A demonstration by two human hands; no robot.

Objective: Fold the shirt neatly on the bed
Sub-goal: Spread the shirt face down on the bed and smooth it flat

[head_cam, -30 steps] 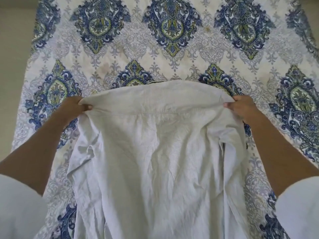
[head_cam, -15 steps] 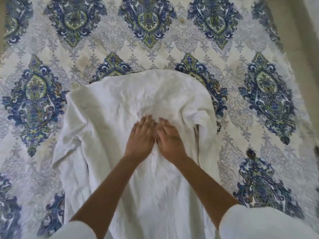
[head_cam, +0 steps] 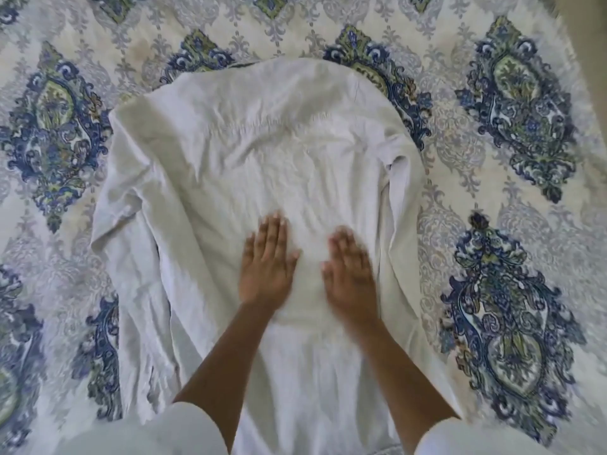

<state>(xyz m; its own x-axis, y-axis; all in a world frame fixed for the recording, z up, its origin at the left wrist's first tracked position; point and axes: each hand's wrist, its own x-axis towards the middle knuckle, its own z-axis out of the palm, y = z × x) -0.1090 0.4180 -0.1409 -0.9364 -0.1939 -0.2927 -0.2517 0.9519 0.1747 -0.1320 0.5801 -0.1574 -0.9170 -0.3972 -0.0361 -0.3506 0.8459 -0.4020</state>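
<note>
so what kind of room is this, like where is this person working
Most likely a bedroom: the white shirt lies spread on a bed covered by a patterned blue-and-green bedspread, with both hands, left hand and right hand, pressing flat on the cloth. Little else of the room shows.

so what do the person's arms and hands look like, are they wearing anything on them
Left hand and right hand are bare: no gloves, and no ring or watch shows, though the right is blurred. Forearms are uncovered. The left sleeve and right sleeve, both white, show at the bottom edge.
</note>
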